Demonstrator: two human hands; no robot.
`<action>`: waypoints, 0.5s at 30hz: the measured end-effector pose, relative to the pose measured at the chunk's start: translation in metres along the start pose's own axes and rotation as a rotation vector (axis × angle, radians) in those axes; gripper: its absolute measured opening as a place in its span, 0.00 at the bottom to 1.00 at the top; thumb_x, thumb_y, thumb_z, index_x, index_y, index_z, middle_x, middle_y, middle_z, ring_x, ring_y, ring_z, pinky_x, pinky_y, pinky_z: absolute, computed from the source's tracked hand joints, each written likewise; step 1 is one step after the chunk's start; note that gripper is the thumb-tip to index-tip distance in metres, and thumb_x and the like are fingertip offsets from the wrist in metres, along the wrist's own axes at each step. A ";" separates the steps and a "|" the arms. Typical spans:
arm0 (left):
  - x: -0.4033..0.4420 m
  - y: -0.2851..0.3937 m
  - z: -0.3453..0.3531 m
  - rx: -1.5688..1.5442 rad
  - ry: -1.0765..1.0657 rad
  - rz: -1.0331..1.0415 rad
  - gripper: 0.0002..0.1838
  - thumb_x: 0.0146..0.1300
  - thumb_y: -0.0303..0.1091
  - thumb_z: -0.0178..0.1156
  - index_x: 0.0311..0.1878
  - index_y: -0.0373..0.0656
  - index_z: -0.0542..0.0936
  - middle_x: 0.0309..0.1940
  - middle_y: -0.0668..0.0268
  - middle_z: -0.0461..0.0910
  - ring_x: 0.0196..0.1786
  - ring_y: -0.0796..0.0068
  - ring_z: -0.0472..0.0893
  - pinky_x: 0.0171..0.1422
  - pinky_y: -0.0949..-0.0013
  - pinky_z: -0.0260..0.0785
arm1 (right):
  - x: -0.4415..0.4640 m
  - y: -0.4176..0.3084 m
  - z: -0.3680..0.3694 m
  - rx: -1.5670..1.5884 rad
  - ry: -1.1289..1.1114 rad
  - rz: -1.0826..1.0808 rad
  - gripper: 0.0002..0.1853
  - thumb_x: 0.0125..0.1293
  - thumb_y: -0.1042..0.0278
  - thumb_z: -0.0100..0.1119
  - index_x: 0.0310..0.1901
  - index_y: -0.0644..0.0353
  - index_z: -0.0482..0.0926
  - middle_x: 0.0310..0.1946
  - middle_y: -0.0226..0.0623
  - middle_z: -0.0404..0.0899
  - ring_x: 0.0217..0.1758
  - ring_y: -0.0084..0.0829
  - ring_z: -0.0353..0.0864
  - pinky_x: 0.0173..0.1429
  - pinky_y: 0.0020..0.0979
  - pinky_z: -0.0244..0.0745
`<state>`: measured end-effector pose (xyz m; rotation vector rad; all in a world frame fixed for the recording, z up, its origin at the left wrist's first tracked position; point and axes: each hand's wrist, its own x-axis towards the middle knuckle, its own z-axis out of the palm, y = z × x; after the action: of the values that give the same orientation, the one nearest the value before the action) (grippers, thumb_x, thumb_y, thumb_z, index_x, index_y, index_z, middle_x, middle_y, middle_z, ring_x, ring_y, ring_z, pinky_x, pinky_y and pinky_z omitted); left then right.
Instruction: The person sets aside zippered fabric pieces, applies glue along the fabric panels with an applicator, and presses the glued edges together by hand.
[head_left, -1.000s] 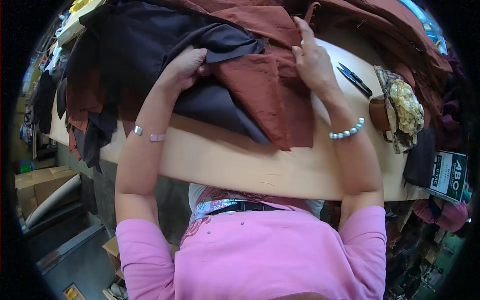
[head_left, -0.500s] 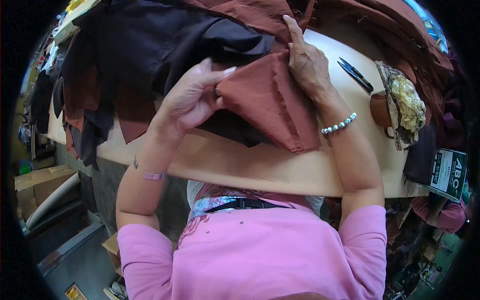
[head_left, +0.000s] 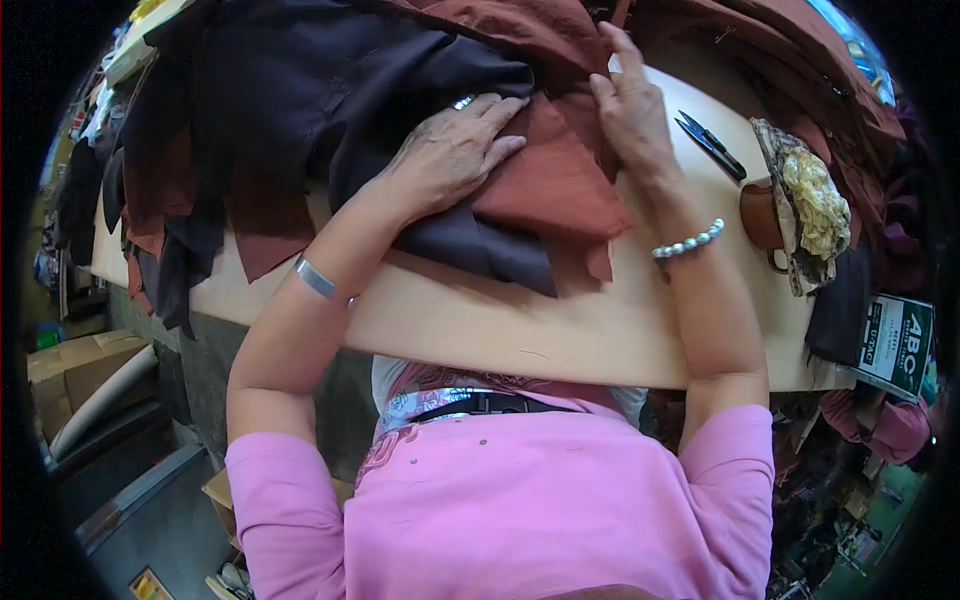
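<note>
My left hand (head_left: 448, 158) lies palm down with fingers stretched out, across dark navy cloth (head_left: 290, 100) and the edge of a rust-brown cloth piece (head_left: 560, 175). It wears a ring, and a metal bracelet circles the wrist. My right hand (head_left: 636, 115) is open beside the right edge of the rust-brown piece, its fingers pointing away from me. A beaded bracelet (head_left: 690, 240) is around that wrist. The rust-brown piece lies partly over a dark flap (head_left: 500, 250) on the table (head_left: 580, 345).
Thread snips (head_left: 711, 145) lie right of my right hand. Farther right stand a brown mug (head_left: 760, 218) and a crumpled yellowish bundle (head_left: 815, 195). More rust-brown cloth (head_left: 780, 40) is heaped at the back right. Cloth pieces hang off the left table edge, above a cardboard box (head_left: 85, 370).
My left hand has let go of the folded rust-brown corner and turned palm down onto the cloth. The piece now lies flatter. My right hand has shifted slightly right.
</note>
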<state>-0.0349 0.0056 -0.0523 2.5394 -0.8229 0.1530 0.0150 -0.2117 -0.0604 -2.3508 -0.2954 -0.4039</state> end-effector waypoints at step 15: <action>0.001 -0.003 0.008 0.188 -0.091 -0.047 0.36 0.64 0.58 0.47 0.70 0.49 0.57 0.65 0.49 0.62 0.65 0.48 0.64 0.68 0.57 0.56 | -0.048 -0.009 -0.060 0.922 -0.338 0.311 0.35 0.63 0.84 0.49 0.70 0.58 0.48 0.32 0.34 0.79 0.32 0.21 0.77 0.33 0.26 0.74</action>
<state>-0.0325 0.0034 -0.0607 2.7573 -0.8164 0.1045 -0.0448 -0.2517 -0.0310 -1.4960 -0.2021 0.2548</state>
